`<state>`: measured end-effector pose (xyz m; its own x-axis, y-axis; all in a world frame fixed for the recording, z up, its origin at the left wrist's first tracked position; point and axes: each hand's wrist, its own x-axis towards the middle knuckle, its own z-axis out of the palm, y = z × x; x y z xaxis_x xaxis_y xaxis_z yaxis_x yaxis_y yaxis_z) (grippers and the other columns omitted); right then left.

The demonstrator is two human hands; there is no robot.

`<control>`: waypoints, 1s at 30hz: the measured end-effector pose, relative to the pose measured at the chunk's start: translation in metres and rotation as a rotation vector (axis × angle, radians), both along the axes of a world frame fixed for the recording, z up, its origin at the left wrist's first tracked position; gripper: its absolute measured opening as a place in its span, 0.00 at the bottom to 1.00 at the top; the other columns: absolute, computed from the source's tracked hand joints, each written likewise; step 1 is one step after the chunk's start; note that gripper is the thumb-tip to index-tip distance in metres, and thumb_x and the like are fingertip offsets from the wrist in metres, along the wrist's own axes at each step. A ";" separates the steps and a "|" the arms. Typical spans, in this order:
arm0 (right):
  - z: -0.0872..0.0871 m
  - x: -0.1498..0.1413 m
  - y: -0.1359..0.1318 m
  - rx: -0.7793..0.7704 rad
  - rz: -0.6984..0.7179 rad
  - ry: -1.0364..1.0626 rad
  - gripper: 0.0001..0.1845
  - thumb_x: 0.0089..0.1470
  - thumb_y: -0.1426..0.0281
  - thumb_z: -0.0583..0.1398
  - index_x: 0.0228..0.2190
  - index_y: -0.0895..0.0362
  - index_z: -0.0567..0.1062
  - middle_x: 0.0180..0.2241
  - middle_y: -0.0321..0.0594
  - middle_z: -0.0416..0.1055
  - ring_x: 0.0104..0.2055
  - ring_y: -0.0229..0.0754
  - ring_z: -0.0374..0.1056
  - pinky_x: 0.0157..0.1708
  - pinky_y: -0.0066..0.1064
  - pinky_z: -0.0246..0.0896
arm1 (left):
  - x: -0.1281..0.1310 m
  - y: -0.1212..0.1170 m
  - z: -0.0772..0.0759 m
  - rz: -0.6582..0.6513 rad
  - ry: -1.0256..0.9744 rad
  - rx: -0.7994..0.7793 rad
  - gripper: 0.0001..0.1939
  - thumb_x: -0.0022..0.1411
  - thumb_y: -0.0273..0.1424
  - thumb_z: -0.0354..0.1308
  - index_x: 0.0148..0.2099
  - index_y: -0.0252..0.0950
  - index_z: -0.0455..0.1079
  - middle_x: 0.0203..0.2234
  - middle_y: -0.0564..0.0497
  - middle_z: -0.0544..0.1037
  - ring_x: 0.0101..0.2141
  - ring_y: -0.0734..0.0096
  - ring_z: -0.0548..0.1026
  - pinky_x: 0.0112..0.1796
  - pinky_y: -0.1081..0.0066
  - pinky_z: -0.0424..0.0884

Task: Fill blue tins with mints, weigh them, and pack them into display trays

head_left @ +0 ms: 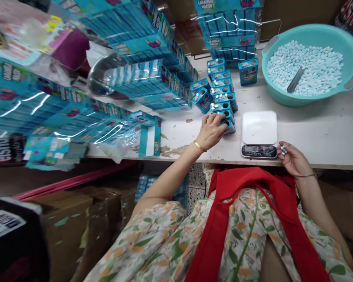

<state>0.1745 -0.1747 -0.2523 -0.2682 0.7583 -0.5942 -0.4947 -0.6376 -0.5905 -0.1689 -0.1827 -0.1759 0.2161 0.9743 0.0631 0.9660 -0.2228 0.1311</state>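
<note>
My left hand (212,130), with a gold bracelet at the wrist, has its fingers closed around the near end of a row of small blue candy boxes (222,93). White candies lie on the tops of several of these boxes, beside dark round openings. At the right, my right hand (294,158) pinches a few pale candies (283,150) in its fingertips, just beside the kitchen scale (259,133). Nothing lies on the scale's white plate. A large turquoise basin (304,102) holds many pale blue and white candies, with a metal scoop (295,80) resting in them.
Plastic-wrapped stacks of blue boxes (153,84) fill the left and back of the table (320,137). A single blue box (248,72) stands left of the basin. An open blue display carton (150,135) sits at the front edge. Cardboard boxes (67,219) are below left.
</note>
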 end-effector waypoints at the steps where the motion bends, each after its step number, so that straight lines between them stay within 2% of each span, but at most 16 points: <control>1: 0.004 -0.002 -0.001 0.016 0.018 -0.013 0.22 0.34 0.64 0.79 0.33 0.58 0.82 0.30 0.37 0.75 0.29 0.30 0.69 0.24 0.16 0.65 | 0.004 -0.001 0.004 0.004 0.042 0.000 0.12 0.70 0.41 0.53 0.40 0.39 0.72 0.57 0.45 0.73 0.59 0.47 0.68 0.57 0.45 0.64; 3: 0.011 -0.005 -0.005 0.054 0.056 -0.047 0.23 0.34 0.62 0.79 0.32 0.57 0.82 0.29 0.36 0.74 0.26 0.28 0.66 0.21 0.16 0.61 | 0.013 0.002 0.021 -0.043 0.084 -0.021 0.15 0.73 0.40 0.48 0.43 0.39 0.73 0.57 0.42 0.74 0.56 0.49 0.71 0.54 0.48 0.67; 5: 0.015 -0.005 -0.010 0.093 0.087 -0.088 0.23 0.34 0.60 0.79 0.32 0.57 0.81 0.28 0.36 0.74 0.25 0.28 0.64 0.18 0.17 0.56 | 0.026 0.009 0.041 -0.116 0.043 -0.029 0.16 0.74 0.40 0.46 0.46 0.39 0.72 0.55 0.40 0.74 0.52 0.51 0.74 0.49 0.52 0.70; 8: 0.019 -0.004 -0.015 0.116 0.110 -0.142 0.24 0.34 0.59 0.79 0.30 0.57 0.81 0.28 0.37 0.75 0.25 0.29 0.64 0.18 0.18 0.55 | 0.054 0.030 0.053 -0.205 -0.085 -0.025 0.12 0.70 0.37 0.53 0.50 0.40 0.71 0.52 0.42 0.75 0.51 0.54 0.74 0.50 0.57 0.69; 13: 0.026 0.003 -0.019 0.092 0.135 -0.200 0.26 0.31 0.58 0.80 0.29 0.59 0.81 0.28 0.39 0.77 0.25 0.31 0.67 0.20 0.20 0.58 | 0.099 0.071 0.034 -0.286 -0.206 -0.161 0.17 0.64 0.31 0.60 0.55 0.40 0.69 0.49 0.45 0.77 0.51 0.54 0.74 0.54 0.58 0.66; 15: 0.028 0.006 -0.020 0.090 0.134 -0.218 0.26 0.30 0.58 0.80 0.30 0.59 0.81 0.28 0.39 0.77 0.25 0.31 0.67 0.20 0.20 0.58 | 0.106 0.078 0.027 -0.293 -0.234 -0.213 0.19 0.63 0.32 0.61 0.56 0.38 0.68 0.48 0.44 0.77 0.52 0.53 0.74 0.55 0.58 0.66; 18: 0.029 0.010 -0.021 0.084 0.113 -0.236 0.26 0.30 0.58 0.80 0.30 0.58 0.82 0.28 0.38 0.77 0.25 0.30 0.67 0.20 0.19 0.59 | 0.103 0.080 0.023 -0.283 -0.326 -0.224 0.25 0.62 0.37 0.65 0.59 0.38 0.67 0.52 0.42 0.76 0.55 0.52 0.73 0.57 0.58 0.65; 21: 0.028 0.009 -0.020 0.049 0.098 -0.238 0.27 0.27 0.57 0.81 0.28 0.58 0.81 0.26 0.37 0.77 0.24 0.30 0.67 0.20 0.20 0.58 | 0.093 0.091 0.017 -0.158 -0.523 -0.172 0.28 0.65 0.44 0.62 0.62 0.38 0.65 0.57 0.40 0.74 0.56 0.54 0.73 0.57 0.59 0.67; 23: 0.029 0.005 -0.019 0.031 0.104 -0.215 0.26 0.27 0.56 0.81 0.27 0.57 0.81 0.26 0.37 0.77 0.23 0.30 0.66 0.20 0.19 0.58 | 0.091 0.115 0.011 0.000 -0.719 -0.176 0.29 0.68 0.47 0.58 0.64 0.37 0.64 0.58 0.39 0.74 0.53 0.57 0.76 0.54 0.59 0.71; 25: 0.031 0.002 -0.016 0.047 0.111 -0.190 0.23 0.31 0.55 0.80 0.27 0.54 0.82 0.26 0.36 0.77 0.23 0.30 0.66 0.20 0.20 0.57 | 0.096 0.148 0.005 0.170 -0.950 -0.296 0.29 0.67 0.50 0.58 0.62 0.37 0.65 0.56 0.38 0.75 0.48 0.58 0.78 0.49 0.59 0.75; 27: 0.032 0.001 -0.014 0.084 0.104 -0.180 0.19 0.35 0.54 0.79 0.26 0.51 0.82 0.27 0.36 0.77 0.24 0.31 0.66 0.20 0.21 0.56 | 0.106 0.181 0.003 0.290 -1.164 -0.513 0.28 0.66 0.51 0.60 0.56 0.35 0.68 0.51 0.37 0.77 0.43 0.59 0.80 0.45 0.59 0.77; 29: 0.032 0.003 -0.012 0.104 0.086 -0.180 0.18 0.36 0.54 0.78 0.25 0.49 0.83 0.27 0.36 0.77 0.24 0.32 0.66 0.20 0.22 0.55 | 0.117 0.204 0.003 0.359 -1.324 -0.681 0.21 0.66 0.47 0.62 0.49 0.34 0.69 0.45 0.38 0.79 0.39 0.62 0.80 0.45 0.59 0.78; 30: 0.032 0.005 -0.012 0.106 0.073 -0.180 0.17 0.36 0.53 0.78 0.25 0.49 0.83 0.27 0.36 0.77 0.25 0.32 0.66 0.20 0.22 0.55 | 0.121 0.211 0.003 0.382 -1.385 -0.718 0.17 0.66 0.43 0.62 0.47 0.34 0.69 0.43 0.39 0.79 0.38 0.64 0.79 0.46 0.60 0.78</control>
